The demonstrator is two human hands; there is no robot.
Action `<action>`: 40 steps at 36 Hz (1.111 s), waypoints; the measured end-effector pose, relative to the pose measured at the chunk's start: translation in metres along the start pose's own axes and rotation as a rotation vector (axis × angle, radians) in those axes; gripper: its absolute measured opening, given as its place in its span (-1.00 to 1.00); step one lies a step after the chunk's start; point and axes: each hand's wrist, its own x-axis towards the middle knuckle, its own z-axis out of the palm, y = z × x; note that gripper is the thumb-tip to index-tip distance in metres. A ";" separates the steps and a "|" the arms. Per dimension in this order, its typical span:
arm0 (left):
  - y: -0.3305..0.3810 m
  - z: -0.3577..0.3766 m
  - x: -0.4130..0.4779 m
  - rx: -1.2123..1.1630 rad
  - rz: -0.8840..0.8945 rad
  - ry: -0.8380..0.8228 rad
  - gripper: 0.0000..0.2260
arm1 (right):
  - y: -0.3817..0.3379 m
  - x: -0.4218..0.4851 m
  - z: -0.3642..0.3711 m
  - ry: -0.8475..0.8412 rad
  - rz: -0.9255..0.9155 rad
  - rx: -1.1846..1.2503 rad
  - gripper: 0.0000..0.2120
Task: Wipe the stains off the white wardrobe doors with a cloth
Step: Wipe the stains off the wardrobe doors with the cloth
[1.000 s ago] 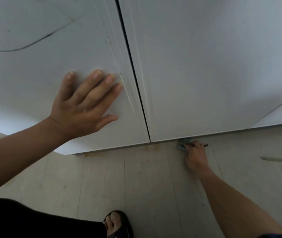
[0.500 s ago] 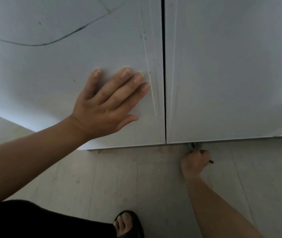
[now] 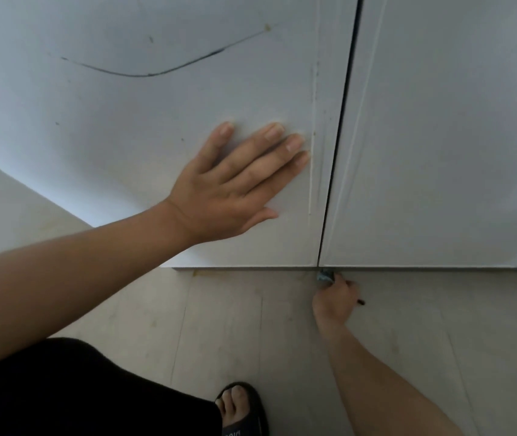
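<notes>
Two white wardrobe doors fill the upper view, the left door (image 3: 125,127) and the right door (image 3: 446,136), split by a dark vertical gap. A long curved dark mark (image 3: 144,72) and small brown specks stain the left door. My left hand (image 3: 235,187) rests flat on the left door with straight fingers, close to the gap. Down at the doors' bottom edge, my right hand (image 3: 334,300) grips a small blue-green cloth (image 3: 325,275) pressed against the foot of the gap. Most of the cloth is hidden by the fingers.
Pale wood-plank floor (image 3: 251,335) runs below the doors. My foot in a dark sandal (image 3: 241,407) stands near the bottom centre, beside dark clothing (image 3: 77,391). A small dark object (image 3: 361,302) lies on the floor just right of my right hand.
The view has swung so the door gap sits further right. My right hand with the cloth has slid left along the bottom edge to the foot of the gap. My left hand stays flat on the door.
</notes>
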 end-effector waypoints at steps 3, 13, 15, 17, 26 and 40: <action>0.002 0.002 -0.002 -0.007 0.003 0.022 -0.32 | -0.005 -0.012 0.025 -0.043 -0.070 -0.129 -0.71; -0.001 0.001 -0.001 -0.004 0.067 0.058 -0.18 | -0.033 -0.002 0.011 -0.712 -0.524 -0.466 -0.54; -0.002 -0.003 0.001 -0.014 0.084 0.041 -0.17 | -0.036 0.000 -0.006 -0.946 -0.476 -0.429 -0.59; -0.004 -0.006 0.002 -0.033 0.097 0.013 -0.20 | -0.042 -0.003 -0.031 -1.033 -0.375 -0.322 -0.60; 0.039 -0.026 0.030 -0.969 0.048 -0.185 -0.56 | -0.017 0.064 -0.176 -0.980 0.202 0.327 -0.70; 0.150 -0.044 0.188 -1.861 -1.524 -1.581 -0.36 | -0.055 0.054 -0.372 -0.756 0.545 1.176 -0.64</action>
